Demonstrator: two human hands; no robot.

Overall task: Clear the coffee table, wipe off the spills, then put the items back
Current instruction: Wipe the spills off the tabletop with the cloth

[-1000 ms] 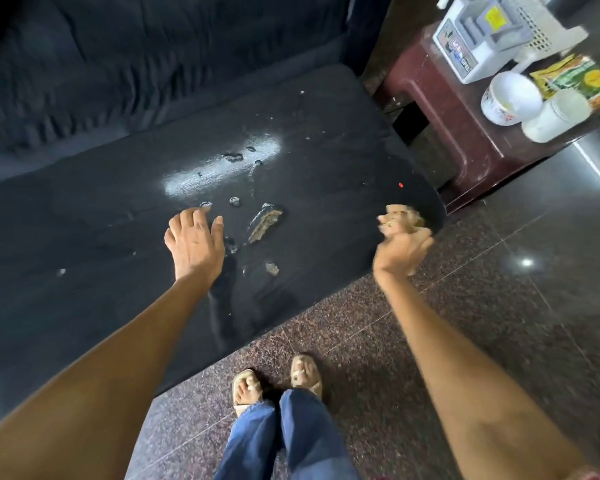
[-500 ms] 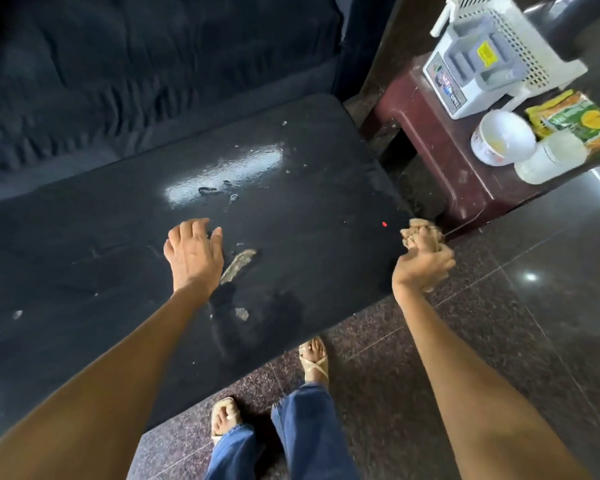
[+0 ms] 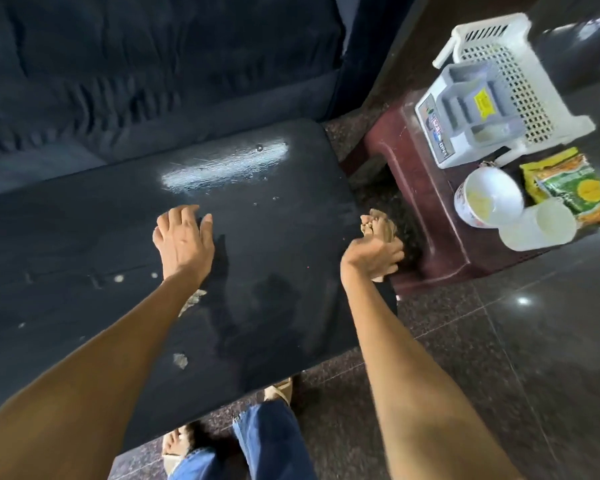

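1. Your left hand (image 3: 184,242) lies flat, fingers straight, on the black coffee table (image 3: 291,258).
2. Your right hand (image 3: 374,251) clutches a crumpled brown cloth (image 3: 381,220) at the table's right edge.
3. Spill patches (image 3: 180,360) dot the near side.

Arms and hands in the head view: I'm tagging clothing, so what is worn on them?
Nothing shows on either: the left hand and right hand are bare, without rings, watch or gloves, and both forearms are bare, with no sleeve in frame.
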